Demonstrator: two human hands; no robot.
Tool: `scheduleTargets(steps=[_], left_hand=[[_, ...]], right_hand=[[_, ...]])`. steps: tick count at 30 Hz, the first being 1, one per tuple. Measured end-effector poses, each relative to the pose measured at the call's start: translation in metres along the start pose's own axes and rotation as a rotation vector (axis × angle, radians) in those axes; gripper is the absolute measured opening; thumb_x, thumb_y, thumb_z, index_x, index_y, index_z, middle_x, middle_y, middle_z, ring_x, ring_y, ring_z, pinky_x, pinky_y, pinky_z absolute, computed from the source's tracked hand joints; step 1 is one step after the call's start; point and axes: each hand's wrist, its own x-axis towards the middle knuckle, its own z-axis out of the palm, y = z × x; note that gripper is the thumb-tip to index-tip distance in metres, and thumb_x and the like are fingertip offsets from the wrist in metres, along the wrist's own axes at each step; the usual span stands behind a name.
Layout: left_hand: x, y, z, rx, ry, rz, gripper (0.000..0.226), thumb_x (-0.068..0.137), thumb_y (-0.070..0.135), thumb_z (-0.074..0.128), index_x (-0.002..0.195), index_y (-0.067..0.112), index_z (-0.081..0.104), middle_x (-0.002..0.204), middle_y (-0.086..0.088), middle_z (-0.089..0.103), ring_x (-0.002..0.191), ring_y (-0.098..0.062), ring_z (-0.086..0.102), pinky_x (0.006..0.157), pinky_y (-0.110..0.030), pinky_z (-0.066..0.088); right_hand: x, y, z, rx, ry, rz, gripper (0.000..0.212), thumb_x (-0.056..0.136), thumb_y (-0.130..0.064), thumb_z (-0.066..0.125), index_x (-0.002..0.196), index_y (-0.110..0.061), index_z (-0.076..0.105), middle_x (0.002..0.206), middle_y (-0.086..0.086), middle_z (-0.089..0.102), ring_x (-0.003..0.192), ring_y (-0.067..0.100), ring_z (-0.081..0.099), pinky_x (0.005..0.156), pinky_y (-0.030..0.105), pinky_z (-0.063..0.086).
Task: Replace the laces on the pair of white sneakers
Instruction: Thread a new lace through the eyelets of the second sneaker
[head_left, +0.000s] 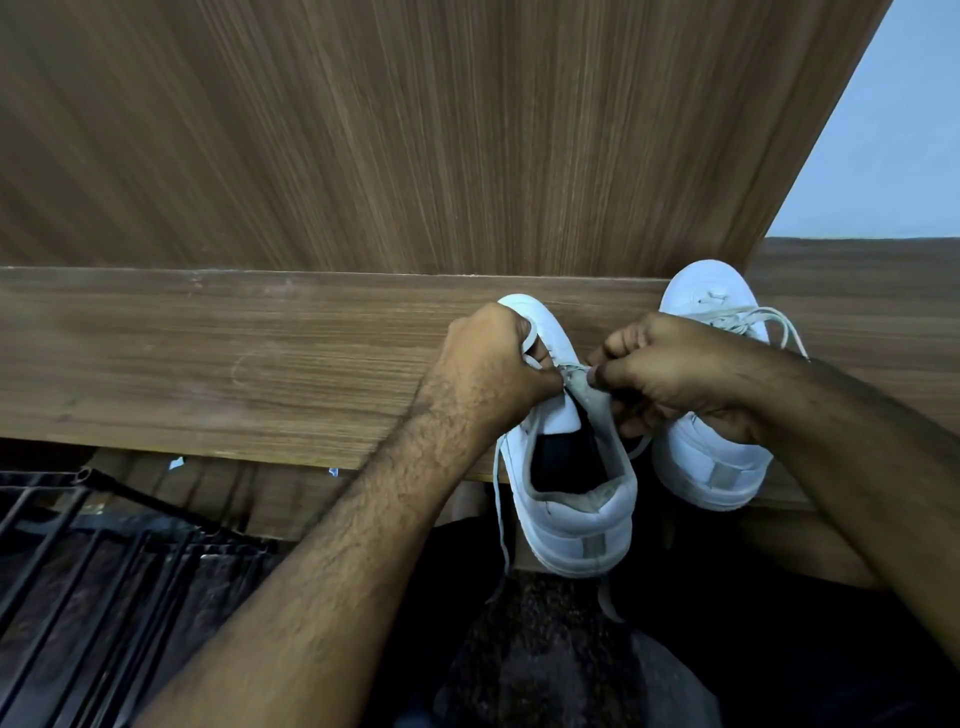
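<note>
At the near edge of the wooden surface (260, 364), head view: both sneakers stood with toes pointing away from the person and heels toward them, so each shoe's long axis ran near to far.
Left sneaker (571, 499): sat between the two hands, its heel hanging over the surface's edge, its tongue pulled up and its opening dark and exposed.
Right sneaker (711, 457): stood just beside it on the right, partly hidden under the right wrist, laced, with loose loops near the toe.
Lace (500, 499): a grey-white strand trailed down the left sneaker's outer side and off the edge; another end hung below the heel.
Left hand (493, 364): fingers curled tight around a loop of lace over the forward part of the left sneaker.
Right hand (670, 374): fingers bunched and pinching at the top of the tongue, where the lace met the upper eyelets; exactly what they pinched could not be told.
Relation that mattered: the eyelet row lay directly between the two sets of fingertips, running away from the person, and both hands were about equally near; a pull would probably have to go along that axis or straight out sideways.
Stage, as a judgement: this looked like work on the left sneaker's lace; threading in or drawing out could not be told.
</note>
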Motion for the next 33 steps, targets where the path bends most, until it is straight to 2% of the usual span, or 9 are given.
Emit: scheduleTargets(steps=[4,12,16,19,21,23,26,30,33], left_hand=[[0.000,0.001,0.004,-0.017,0.017,-0.015,0.008,0.075,0.018,0.074,0.073,0.010,0.072,0.067,0.000,0.068,0.072,-0.015,0.067,0.068,-0.036,0.057],[0.003,-0.003,0.005,-0.067,0.060,-0.050,0.011,0.082,0.019,0.074,0.077,0.010,0.074,0.067,0.004,0.068,0.067,-0.008,0.065,0.056,-0.026,0.050],[0.003,-0.003,0.008,-0.070,0.017,-0.051,0.008,0.079,0.019,0.076,0.074,0.013,0.074,0.069,0.002,0.069,0.072,-0.013,0.067,0.061,-0.026,0.052],[0.005,-0.004,0.014,-0.042,-0.007,-0.041,0.011,0.078,0.023,0.075,0.074,0.013,0.073,0.070,0.000,0.069,0.073,-0.016,0.067,0.067,-0.033,0.056],[0.007,-0.005,0.017,-0.036,-0.011,-0.041,0.018,0.074,0.030,0.072,0.075,0.012,0.071,0.071,-0.002,0.069,0.073,-0.019,0.068,0.069,-0.039,0.057],[0.007,-0.005,0.017,-0.037,-0.008,-0.034,0.018,0.075,0.030,0.072,0.075,0.012,0.071,0.071,-0.002,0.069,0.073,-0.018,0.068,0.068,-0.040,0.057],[0.006,-0.006,0.015,-0.091,-0.009,-0.023,0.023,0.084,0.029,0.075,0.074,0.009,0.072,0.069,-0.003,0.070,0.069,-0.015,0.067,0.064,-0.032,0.054],[0.005,0.001,0.006,-0.258,0.052,-0.026,0.046,0.095,0.048,0.063,0.077,0.006,0.070,0.071,-0.007,0.071,0.065,-0.014,0.066,0.067,-0.034,0.055],[0.000,0.011,0.002,-0.377,0.116,-0.004,0.056,0.097,0.056,0.054,0.070,0.006,0.055,0.071,-0.005,0.067,0.078,-0.027,0.070,0.074,-0.041,0.056]], right_hand=[[-0.001,-0.002,0.001,0.027,-0.024,0.006,0.017,0.099,0.002,0.049,0.091,-0.001,0.063,0.085,0.023,0.058,0.060,0.022,0.054,0.047,0.026,0.052],[0.000,0.001,-0.001,-0.013,-0.028,-0.011,0.019,0.099,0.000,0.048,0.098,-0.003,0.066,0.090,0.022,0.064,0.070,0.025,0.060,0.059,0.033,0.057],[0.000,0.001,-0.001,-0.009,-0.041,-0.010,0.022,0.099,0.000,0.047,0.091,-0.006,0.066,0.091,0.026,0.063,0.077,0.032,0.060,0.069,0.040,0.057],[0.000,0.000,0.000,-0.014,-0.046,-0.015,0.019,0.097,0.000,0.047,0.097,-0.002,0.066,0.086,0.022,0.062,0.070,0.027,0.058,0.064,0.036,0.056],[0.001,0.000,0.000,-0.010,-0.047,-0.025,0.019,0.098,-0.006,0.047,0.101,0.001,0.065,0.085,0.020,0.063,0.067,0.025,0.058,0.061,0.033,0.055],[0.002,0.002,0.000,0.051,-0.050,-0.037,0.027,0.105,-0.019,0.045,0.098,-0.001,0.063,0.082,0.017,0.062,0.065,0.021,0.058,0.058,0.029,0.055],[0.006,0.006,0.000,0.128,-0.057,-0.061,0.031,0.107,-0.027,0.044,0.095,-0.004,0.062,0.084,0.016,0.063,0.074,0.025,0.059,0.068,0.034,0.056],[0.011,0.010,0.001,-0.109,0.021,-0.171,0.021,0.101,-0.022,0.058,0.083,-0.015,0.066,0.068,0.005,0.065,0.062,0.016,0.061,0.066,0.036,0.053],[0.011,0.007,0.002,-0.458,0.185,-0.204,0.026,0.099,-0.032,0.058,0.076,-0.020,0.061,0.072,0.000,0.065,0.073,0.019,0.064,0.069,0.033,0.050]])
